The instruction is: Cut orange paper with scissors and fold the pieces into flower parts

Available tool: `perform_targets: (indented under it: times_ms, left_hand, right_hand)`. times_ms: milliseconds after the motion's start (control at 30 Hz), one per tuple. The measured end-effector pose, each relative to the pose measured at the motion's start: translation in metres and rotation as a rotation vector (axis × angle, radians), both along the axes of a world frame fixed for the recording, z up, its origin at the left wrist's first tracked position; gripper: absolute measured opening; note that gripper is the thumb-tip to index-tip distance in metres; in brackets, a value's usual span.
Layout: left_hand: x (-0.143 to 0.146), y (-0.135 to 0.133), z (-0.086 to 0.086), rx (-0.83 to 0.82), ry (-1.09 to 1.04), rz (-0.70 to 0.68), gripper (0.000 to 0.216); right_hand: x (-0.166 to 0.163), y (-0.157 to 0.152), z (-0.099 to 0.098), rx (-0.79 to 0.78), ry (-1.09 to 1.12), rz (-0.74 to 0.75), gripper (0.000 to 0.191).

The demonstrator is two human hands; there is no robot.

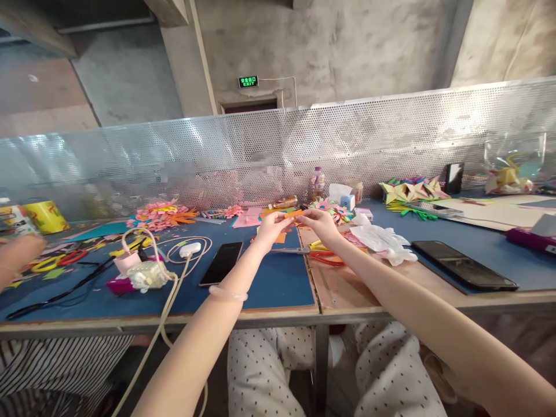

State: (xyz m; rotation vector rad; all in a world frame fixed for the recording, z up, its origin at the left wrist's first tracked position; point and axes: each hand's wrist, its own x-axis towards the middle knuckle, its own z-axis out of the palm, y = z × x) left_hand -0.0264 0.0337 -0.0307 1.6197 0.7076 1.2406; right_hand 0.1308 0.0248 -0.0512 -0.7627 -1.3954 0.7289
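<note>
Between my two hands, above the table, is a small piece of orange paper (294, 214). My left hand (273, 227) pinches its left side, and my right hand (320, 225) pinches its right side. Just below them lie scissors (324, 255) with orange and yellow handles, blades pointing left. Another orange paper piece (280, 238) rests on the blue mat by my left hand. Beyond my hands are pink paper sheets (249, 217) and a brown bottle on its side (284, 202). A multicoloured paper flower (330, 208) sits behind my right hand.
A black phone (222, 263) lies left of my forearm, another phone (463, 263) at the right. Charger cables (171, 289) hang over the front edge. Crumpled white tissue (384, 240) lies right of my right hand. A co-worker's hand (21, 255) is at far left. A perforated metal divider (208, 156) stands behind.
</note>
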Motion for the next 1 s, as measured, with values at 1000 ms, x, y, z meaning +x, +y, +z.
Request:
perform_targets:
  times_ms: [1000]
  left_hand:
    - [0.0004,-0.0010,0.0021,-0.021,-0.008,0.105,0.026]
  right_hand:
    - [-0.0072,0.0041,-0.0057,-0.021,0.132,-0.003,0.034]
